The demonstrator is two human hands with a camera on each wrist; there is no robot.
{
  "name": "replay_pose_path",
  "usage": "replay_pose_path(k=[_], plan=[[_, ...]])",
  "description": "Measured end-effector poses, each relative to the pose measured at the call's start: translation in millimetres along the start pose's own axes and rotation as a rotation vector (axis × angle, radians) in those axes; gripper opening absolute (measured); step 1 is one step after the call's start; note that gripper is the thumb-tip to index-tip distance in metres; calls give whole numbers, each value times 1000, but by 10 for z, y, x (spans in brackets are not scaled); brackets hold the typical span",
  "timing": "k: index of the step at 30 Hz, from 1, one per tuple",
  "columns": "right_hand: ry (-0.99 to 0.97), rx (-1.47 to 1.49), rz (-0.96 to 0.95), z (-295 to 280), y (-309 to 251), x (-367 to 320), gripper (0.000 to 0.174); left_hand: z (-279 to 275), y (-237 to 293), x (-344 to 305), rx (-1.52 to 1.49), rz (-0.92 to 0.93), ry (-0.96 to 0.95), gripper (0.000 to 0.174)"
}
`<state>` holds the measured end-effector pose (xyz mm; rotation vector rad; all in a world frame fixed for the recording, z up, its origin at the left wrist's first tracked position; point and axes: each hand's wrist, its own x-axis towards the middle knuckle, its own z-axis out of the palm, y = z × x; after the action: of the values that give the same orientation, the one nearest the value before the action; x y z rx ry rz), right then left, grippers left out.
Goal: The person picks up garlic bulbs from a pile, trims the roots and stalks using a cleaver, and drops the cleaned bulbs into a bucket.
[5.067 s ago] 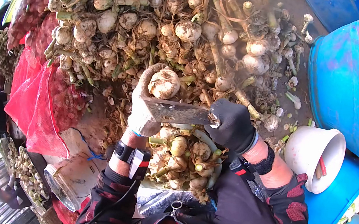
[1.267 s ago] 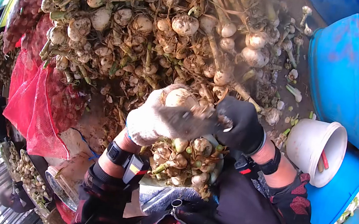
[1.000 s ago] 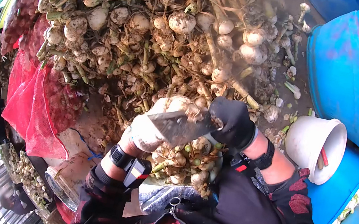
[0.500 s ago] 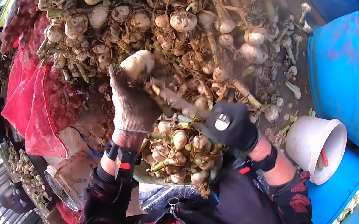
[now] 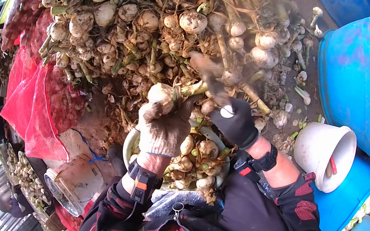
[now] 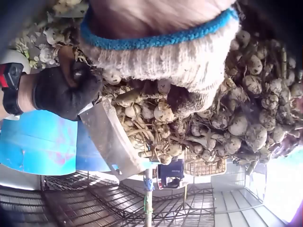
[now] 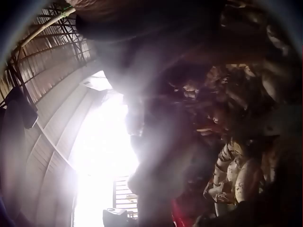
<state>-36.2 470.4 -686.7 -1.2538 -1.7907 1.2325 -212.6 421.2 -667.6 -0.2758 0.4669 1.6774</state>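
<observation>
In the head view my left hand [image 5: 163, 134], in a soiled knit glove, grips a garlic bulb [image 5: 160, 96] whose thick cut stalk [image 5: 194, 88] points right. My right hand [image 5: 236, 124], in a black glove, holds a broad-bladed knife [image 5: 214, 79], blurred and tilted up, just right of the stalk. The left wrist view shows the flat metal blade more sharply, reaching out from the black glove [image 6: 66, 92]. Below my hands a pale basin [image 5: 129, 148] on the lap holds several garlic bulbs [image 5: 208, 148]. In the dark right wrist view my hand is hard to make out.
A big heap of garlic [image 5: 146, 21] with stalks fills the area ahead. Red mesh sacks [image 5: 34, 112] stand at left, beside a tipped white bucket [image 5: 83, 172]. At right are a white pail [image 5: 318, 152] with a red-handled tool and blue drums [image 5: 367, 80].
The knife worked across the bulb about a second ago. Since then my left hand has turned and moved right and down, bringing the stalk rightward. The blade has swung from pointing left to pointing up.
</observation>
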Motion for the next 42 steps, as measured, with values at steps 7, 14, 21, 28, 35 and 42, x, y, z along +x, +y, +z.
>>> replay_pose_path(k=[7, 14, 21, 28, 35, 42], plan=[[-395, -196, 170, -39, 109, -30, 21, -42, 565, -223, 344, -266, 112, 36], [-276, -38, 152, 36, 94, 23, 18, 114, 452, -118, 247, -162, 70, 36], [-547, -264, 338, -174, 250, -50, 26, 479, 1106, -88, 1537, -143, -239, 36], [-399, -72, 337, -260, 232, 82, 30, -452, 1226, 715, 1847, -65, 219, 63], [-344, -99, 276, -243, 284, -30, 29, -1063, 892, 1388, 2617, -254, 517, 69], [-315, -192, 156, -255, 118, 55, 29, -484, 1026, 747, 1660, -116, 392, 61]])
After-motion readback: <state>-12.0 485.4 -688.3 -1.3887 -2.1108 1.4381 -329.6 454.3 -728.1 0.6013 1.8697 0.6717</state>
